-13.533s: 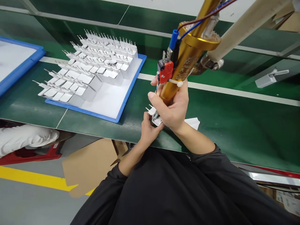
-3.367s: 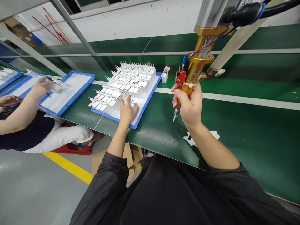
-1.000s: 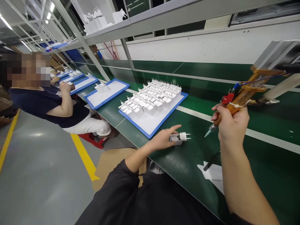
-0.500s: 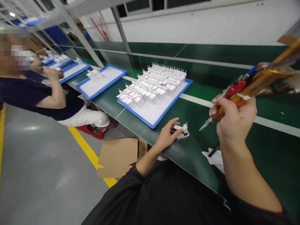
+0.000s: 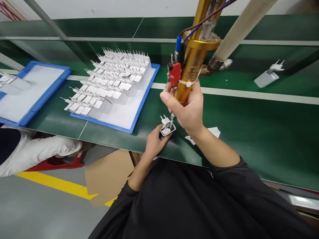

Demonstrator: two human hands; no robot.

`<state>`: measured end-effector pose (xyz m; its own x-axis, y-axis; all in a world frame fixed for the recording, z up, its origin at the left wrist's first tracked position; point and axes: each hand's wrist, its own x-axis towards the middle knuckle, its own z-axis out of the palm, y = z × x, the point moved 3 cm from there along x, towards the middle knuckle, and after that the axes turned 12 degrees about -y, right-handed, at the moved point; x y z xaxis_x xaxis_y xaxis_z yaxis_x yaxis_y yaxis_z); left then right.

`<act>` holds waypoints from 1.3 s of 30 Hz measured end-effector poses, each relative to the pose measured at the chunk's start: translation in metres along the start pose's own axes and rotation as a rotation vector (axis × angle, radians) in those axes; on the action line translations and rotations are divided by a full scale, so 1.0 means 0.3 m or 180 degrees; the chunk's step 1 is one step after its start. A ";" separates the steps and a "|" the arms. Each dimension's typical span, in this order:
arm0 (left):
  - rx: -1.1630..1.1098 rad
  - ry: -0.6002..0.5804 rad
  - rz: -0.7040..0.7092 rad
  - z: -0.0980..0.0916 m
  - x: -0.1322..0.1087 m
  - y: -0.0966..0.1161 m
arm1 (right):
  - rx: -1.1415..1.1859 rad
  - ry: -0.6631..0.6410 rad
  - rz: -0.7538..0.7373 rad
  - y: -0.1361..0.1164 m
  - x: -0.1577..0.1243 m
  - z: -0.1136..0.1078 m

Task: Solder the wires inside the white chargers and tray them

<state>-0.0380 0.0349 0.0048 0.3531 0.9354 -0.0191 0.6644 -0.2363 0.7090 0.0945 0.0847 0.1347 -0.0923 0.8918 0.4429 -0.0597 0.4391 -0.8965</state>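
Observation:
My left hand (image 5: 155, 142) grips a small white charger housing (image 5: 167, 130) by its sides, near the front edge of the green bench. Its top is uncovered, showing dark parts inside, and a piece with metal plug pins leans at its far end. My right hand (image 5: 188, 108) is wrapped round a gold glue dispensing gun (image 5: 193, 68) with a red switch and blue and brown wires. The gun points down, its thin nozzle (image 5: 171, 122) at the opening of the housing. Whether glue is flowing is too small to see.
A blue-rimmed tray (image 5: 139, 114) with rows of white housings lies left of my hands. Farther left is another blue tray (image 5: 37, 111). White paper (image 5: 214, 131) lies by my right forearm, and a lone white housing (image 5: 266, 79) lies at the back right. A seated person's leg (image 5: 54, 146) shows at left.
My right hand has brought the gun down and left, so its nozzle now meets the housing's opening. My left hand keeps hold of the housing. The view has turned to the right.

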 end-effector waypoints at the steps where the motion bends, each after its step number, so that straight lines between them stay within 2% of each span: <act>1: -0.0055 0.0050 -0.0001 -0.005 -0.002 0.007 | -0.0065 0.0021 -0.0005 -0.001 -0.001 0.001; 7: 0.0213 0.0501 0.0178 -0.068 -0.012 0.043 | -0.0211 0.0087 -0.0147 0.005 -0.003 0.010; 16: 0.0453 0.0422 0.0333 -0.133 -0.012 0.091 | -0.0315 -0.0056 -0.0243 0.004 -0.014 0.021; 39: 0.0332 0.0271 0.0256 -0.137 -0.005 0.090 | -0.0356 -0.0195 -0.0197 0.002 -0.016 0.021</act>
<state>-0.0476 0.0379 0.0529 0.3537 0.9302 0.0975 0.7026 -0.3331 0.6288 0.0887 0.0801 0.1321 -0.1526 0.8557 0.4944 0.0437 0.5056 -0.8617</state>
